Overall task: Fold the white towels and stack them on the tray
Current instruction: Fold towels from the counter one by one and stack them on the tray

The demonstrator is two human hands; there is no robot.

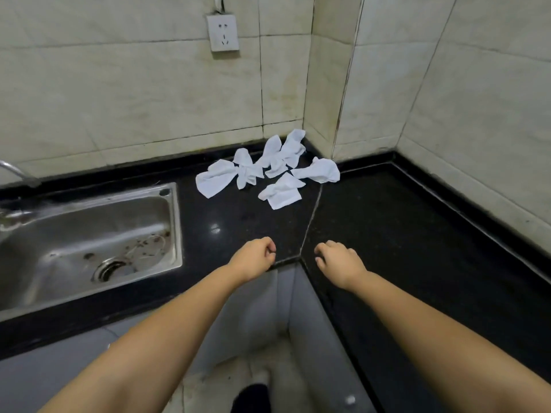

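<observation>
Several crumpled white towels (268, 168) lie scattered on the black countertop (387, 222) in the far corner by the tiled wall. One towel (281, 190) lies nearest to me, another (319, 170) sits at the right of the group. My left hand (253, 257) hovers over the counter's front edge, fingers loosely curled, holding nothing. My right hand (338, 260) is beside it over the counter, fingers also loosely curled and empty. Both hands are well short of the towels. No tray is in view.
A steel sink (89, 234) is set into the counter at the left, with a tap (18, 171) at its back. A wall socket (223, 32) hangs above the towels. The counter wraps around an inside corner, with floor below between my arms.
</observation>
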